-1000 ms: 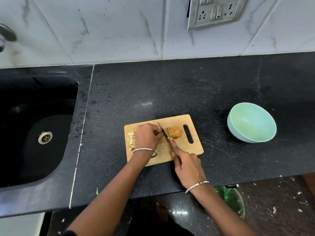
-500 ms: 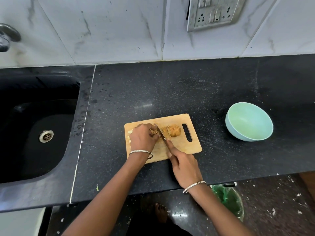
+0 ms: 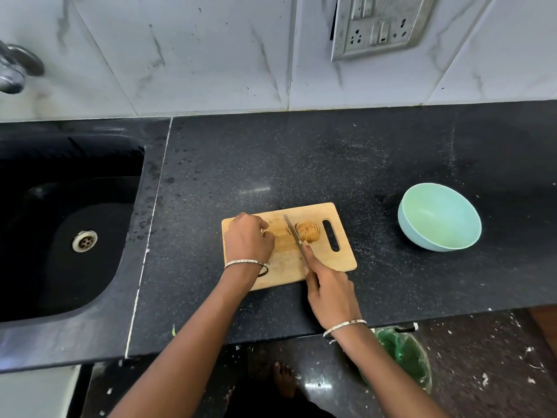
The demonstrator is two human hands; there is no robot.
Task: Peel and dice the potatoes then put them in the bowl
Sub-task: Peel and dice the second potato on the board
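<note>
A wooden cutting board [image 3: 331, 260] lies on the black counter. On it, near the handle slot, sits a brown potato piece [image 3: 307, 231] scored with cuts. My right hand [image 3: 330, 289] grips the knife [image 3: 291, 229], forefinger laid along its spine, the blade down on the board just left of that piece. Pale potato slices [image 3: 281, 236] lie left of the blade. My left hand [image 3: 248, 238] rests on the board's left part with curled fingers holding those slices at their left edge; it hides the diced bits beneath. The light green bowl [image 3: 438, 217] stands empty to the right.
A black sink [image 3: 75, 236] with a steel drain is set into the counter at the left, with a tap [image 3: 15, 70] above it. A socket plate [image 3: 379, 25] hangs on the tiled wall. Below the counter's front edge stands a green-lined bin [image 3: 401, 354].
My left hand slid left over the board and now covers the diced bits that lay beside it. The knife blade has stayed just left of the scored potato piece.
</note>
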